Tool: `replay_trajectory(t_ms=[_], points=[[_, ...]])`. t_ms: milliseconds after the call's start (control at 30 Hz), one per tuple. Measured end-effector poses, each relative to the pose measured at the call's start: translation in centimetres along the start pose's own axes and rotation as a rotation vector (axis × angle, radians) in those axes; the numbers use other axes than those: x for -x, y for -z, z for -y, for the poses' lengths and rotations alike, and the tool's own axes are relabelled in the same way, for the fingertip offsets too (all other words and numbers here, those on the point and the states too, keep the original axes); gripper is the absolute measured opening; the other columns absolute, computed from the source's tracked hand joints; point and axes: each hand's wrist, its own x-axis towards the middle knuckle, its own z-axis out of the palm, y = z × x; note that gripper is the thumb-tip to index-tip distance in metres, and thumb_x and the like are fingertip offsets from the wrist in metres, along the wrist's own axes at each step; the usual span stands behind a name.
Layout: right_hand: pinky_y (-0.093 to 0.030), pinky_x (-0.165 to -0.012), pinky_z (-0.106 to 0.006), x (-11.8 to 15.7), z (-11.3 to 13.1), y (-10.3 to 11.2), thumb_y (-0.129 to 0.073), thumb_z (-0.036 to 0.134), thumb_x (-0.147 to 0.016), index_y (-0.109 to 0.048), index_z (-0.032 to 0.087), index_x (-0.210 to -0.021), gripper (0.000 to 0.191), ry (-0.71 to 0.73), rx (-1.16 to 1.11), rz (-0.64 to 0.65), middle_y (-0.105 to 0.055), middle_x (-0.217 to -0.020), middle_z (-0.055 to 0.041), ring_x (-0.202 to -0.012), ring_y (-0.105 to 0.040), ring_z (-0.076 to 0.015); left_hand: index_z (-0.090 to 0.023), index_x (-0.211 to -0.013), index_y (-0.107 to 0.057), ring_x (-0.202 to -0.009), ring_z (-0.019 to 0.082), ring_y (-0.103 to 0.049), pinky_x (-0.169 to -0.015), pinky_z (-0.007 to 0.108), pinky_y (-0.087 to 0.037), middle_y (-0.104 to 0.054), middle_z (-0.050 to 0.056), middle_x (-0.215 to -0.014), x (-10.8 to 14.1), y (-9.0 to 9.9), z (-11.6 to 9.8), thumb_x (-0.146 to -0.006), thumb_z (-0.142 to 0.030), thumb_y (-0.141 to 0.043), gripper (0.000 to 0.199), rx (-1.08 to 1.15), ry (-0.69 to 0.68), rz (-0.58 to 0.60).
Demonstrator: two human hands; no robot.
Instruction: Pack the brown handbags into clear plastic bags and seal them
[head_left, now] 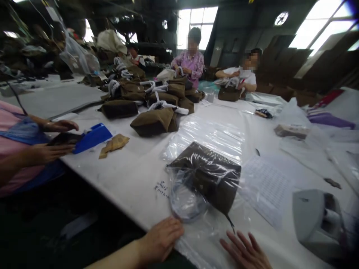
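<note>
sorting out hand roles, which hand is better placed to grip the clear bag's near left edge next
Probably the left: the left hand is curled right by that edge of the clear bag, while the right hand is farther right, open with fingers spread.

Bag in plastic on the table, paper sheet to its right, other bags behind
</note>
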Motion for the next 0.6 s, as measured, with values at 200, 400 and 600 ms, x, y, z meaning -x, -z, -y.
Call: replay_trajectory(t_ms=[200, 400, 600], points=[[-0.048, -0.091, -0.038, -4.3, 1.2, 2.2, -0.046, 0.016, -0.086, -0.059, 0.027, -0.11, 0.03, -0.042, -0.345, -0.093, -0.068, -0.101, -0.0023, -0.1, -0.061, -0.0194, -0.018, -0.111, -0.058, -0.101, 0.024, -0.056, -0.092, 0.044, -0.044, -0.064, 0.011, -0.105, -1.9, -0.5, -1.1, -0.083, -0.03, -0.051, 0.031, 0.186, 0.208, -0.149], [-0.055, -0.072, -0.027, -5.3, 3.7, 2.0, -0.051, 0.025, -0.087, -0.059, 0.021, -0.104, 0.02, -0.433, -0.41, -0.249, -0.068, -0.093, -0.0052, -0.082, -0.065, -0.0182, -0.019, -0.092, -0.064, -0.085, 0.016, -0.061, -0.077, 0.027, -0.05, -0.066, 0.005, -0.087, -0.5, -0.1, -0.4, -0.09, -0.028, -0.04, 0.026, 0.522, 0.567, -0.366], [-0.051, -0.056, -0.031, -4.6, 4.5, -0.1, -0.032, 0.025, -0.092, -0.061, 0.022, -0.084, 0.03, -0.659, -0.233, -0.095, -0.063, -0.067, -0.0031, -0.061, -0.061, -0.0191, -0.02, -0.086, -0.065, -0.082, 0.015, -0.06, -0.076, 0.026, -0.048, -0.065, 0.003, -0.081, -0.3, 0.0, 0.3, -0.091, -0.037, -0.041, 0.029, 0.506, 0.459, -0.324]])
